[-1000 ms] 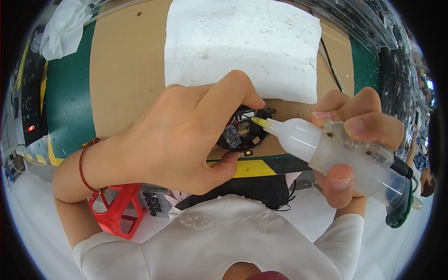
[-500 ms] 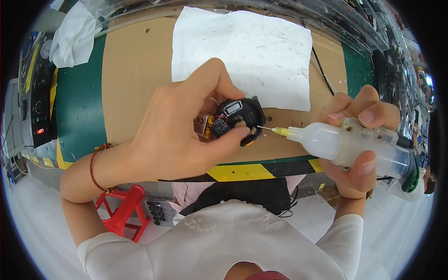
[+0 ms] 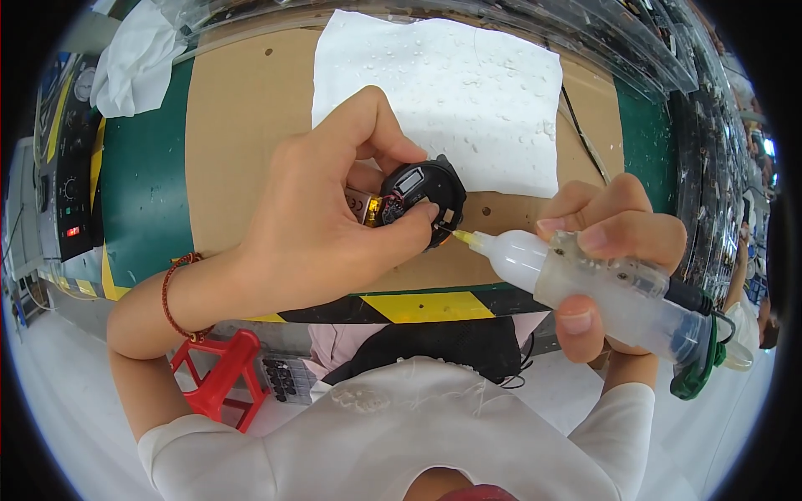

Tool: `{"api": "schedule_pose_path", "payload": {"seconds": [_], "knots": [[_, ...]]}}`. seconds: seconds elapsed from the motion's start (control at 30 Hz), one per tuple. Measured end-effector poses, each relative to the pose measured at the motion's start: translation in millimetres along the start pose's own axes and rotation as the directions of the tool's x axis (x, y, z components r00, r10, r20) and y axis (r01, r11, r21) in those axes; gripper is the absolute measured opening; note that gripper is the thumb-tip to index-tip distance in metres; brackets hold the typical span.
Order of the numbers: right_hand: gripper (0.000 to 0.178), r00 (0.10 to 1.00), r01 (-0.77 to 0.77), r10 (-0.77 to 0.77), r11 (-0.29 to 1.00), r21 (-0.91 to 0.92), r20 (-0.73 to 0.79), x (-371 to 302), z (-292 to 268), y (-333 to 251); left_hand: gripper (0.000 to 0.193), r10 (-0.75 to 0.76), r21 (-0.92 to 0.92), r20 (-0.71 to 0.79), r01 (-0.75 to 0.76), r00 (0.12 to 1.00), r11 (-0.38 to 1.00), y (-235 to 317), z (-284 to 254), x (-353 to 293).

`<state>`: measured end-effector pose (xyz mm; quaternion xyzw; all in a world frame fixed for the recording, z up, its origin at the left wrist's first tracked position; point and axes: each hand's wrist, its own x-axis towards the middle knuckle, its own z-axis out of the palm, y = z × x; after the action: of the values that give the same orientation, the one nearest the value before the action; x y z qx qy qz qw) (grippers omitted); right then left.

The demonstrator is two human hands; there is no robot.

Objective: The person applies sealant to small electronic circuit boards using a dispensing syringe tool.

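Note:
Above the near part of the bench, my left hand [image 3: 305, 209] pinches a round black electronic housing [image 3: 437, 185] between thumb and fingers. A small battery [image 3: 358, 203] with yellow tape hangs out at the housing's left side, joined by thin wires. My right hand [image 3: 622, 230] is wrapped round a translucent dispensing syringe [image 3: 516, 260] filled with whitish material. Its yellow needle hub [image 3: 464, 237] points left, and the needle reaches the housing's inner edge beside my left thumb. Whether the tip touches the housing, I cannot tell.
A white sheet [image 3: 439, 100] dotted with small blobs lies on brown board [image 3: 242, 159] over a green mat [image 3: 142, 200]. At the left stand a black control box [image 3: 73, 184] and a crumpled white cloth [image 3: 138, 63]. Clear trays [image 3: 618, 42] line the back right.
The syringe has moved left and tilted more steeply, with its rear end lower. Its needle now reaches further over the housing, which has shifted slightly left and turned.

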<state>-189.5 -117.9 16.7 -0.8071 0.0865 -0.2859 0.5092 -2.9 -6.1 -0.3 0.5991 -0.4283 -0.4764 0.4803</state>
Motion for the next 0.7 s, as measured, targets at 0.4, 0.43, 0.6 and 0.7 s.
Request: {"api": "schedule_pose_path", "payload": {"seconds": [0.4,0.43,0.6,0.7], "knots": [[0.042,0.999,-0.04,0.041,0.999,0.03,-0.028,-0.5,3.5,-0.4,0.031,0.009,0.024,0.003,-0.009,1.0,1.0,-1.6,-0.8,0.4],[0.042,0.999,-0.041,0.042,0.999,0.03,-0.028,0.5,2.3,-0.2,0.032,0.007,0.046,0.002,-0.007,1.0,0.999,-1.3,-1.2,0.5],[0.042,0.998,-0.042,0.042,0.999,-0.004,0.046,2.1,-2.5,-2.0,0.032,-0.015,0.062,0.012,0.014,1.0,0.998,0.0,-1.9,0.4],[0.042,1.0,-0.022,0.022,1.0,0.02,0.004,0.2,-0.6,1.0,0.032,-0.031,0.09,0.015,0.03,0.999,0.996,0.3,-2.1,0.2]]}}
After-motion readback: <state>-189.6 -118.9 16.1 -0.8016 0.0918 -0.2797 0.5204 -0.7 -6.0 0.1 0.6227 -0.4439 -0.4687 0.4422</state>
